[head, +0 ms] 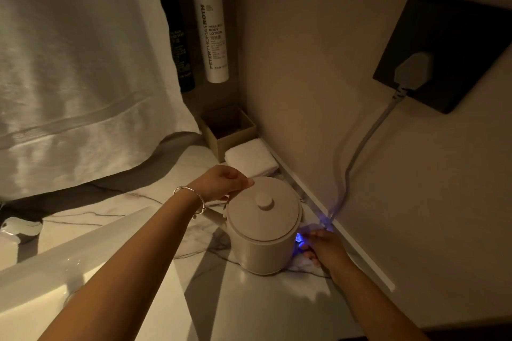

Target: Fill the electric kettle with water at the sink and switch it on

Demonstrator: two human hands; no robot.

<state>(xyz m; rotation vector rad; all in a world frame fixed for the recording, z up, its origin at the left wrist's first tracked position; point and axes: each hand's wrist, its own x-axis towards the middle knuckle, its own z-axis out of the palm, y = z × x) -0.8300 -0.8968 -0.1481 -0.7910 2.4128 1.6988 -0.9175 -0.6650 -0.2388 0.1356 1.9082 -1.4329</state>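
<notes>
1. The kettle (263,227) stands upright on the counter (263,299), lid (264,206) on, close to the wall (318,77). That spot looks chosen so its cord (357,152) reaches the socket (446,50) up the wall from the kettle, where the plug (412,69) is seated.

2. The left hand (221,183) rests against the kettle's far-left upper edge, beside the lid rim. Its fingers (243,182) are curled loosely, with the thumb tip touching the rim. They pinch nothing. I judge it is there to steady the light kettle so that it does not slide when pushed from the other side.

3. The right hand (324,246) is low at the kettle's right side, near its foot. Its fingers (306,248) are bunched and reach toward a blue light (298,238) on the kettle wall. Whether a fingertip is pressing the switch or just beside it, I cannot tell; the glow blurs that spot.

4. The blue glow suggests the kettle is powered, so the switching-on step seems to be in hand or just done. The water level is hidden under the lid.

5. The sink (69,257) lies left of the kettle, its pale rim under the left forearm, well clear of the cord.

6. A folded towel (250,159) and a small box (230,130) sit beyond the kettle, against the wall, out of the hands' way.
</notes>
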